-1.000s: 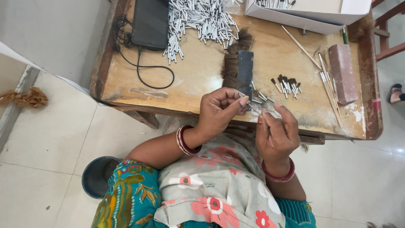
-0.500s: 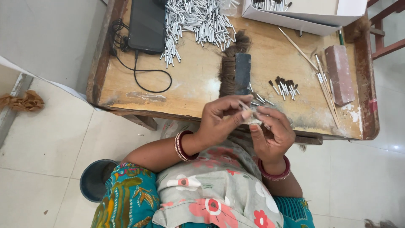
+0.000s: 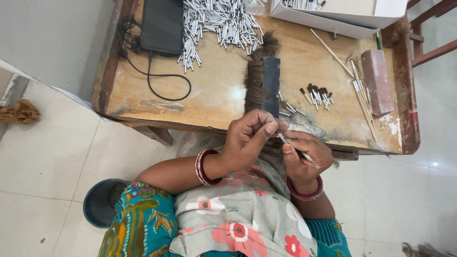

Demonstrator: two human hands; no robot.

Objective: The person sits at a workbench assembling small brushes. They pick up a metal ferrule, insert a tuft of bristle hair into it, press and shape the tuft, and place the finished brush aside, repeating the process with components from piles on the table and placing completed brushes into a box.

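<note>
My left hand [image 3: 250,138] and my right hand [image 3: 304,154] meet just below the near edge of the wooden table [image 3: 214,90]. The right hand grips a thin silver metal tube [image 3: 297,151], held slantwise. The left hand's thumb and forefinger pinch at the tube's upper end; what they hold is too small to see. Directly above the hands, a tuft of dark hair [image 3: 254,78] lies under a dark flat block [image 3: 271,85]. A few loose tubes [image 3: 290,110] lie beside it.
A heap of silver tubes [image 3: 216,24] and a black device [image 3: 162,26] with a cable sit at the far left. Finished small brushes [image 3: 316,95], thin sticks [image 3: 359,93], a brick-coloured block [image 3: 377,81] and a white box [image 3: 338,16] are on the right. A dark bucket [image 3: 102,202] stands on the floor.
Both hands have drawn closer together and slightly lower, toward my lap. The left fingers now pinch the top of the tube held by the right hand.
</note>
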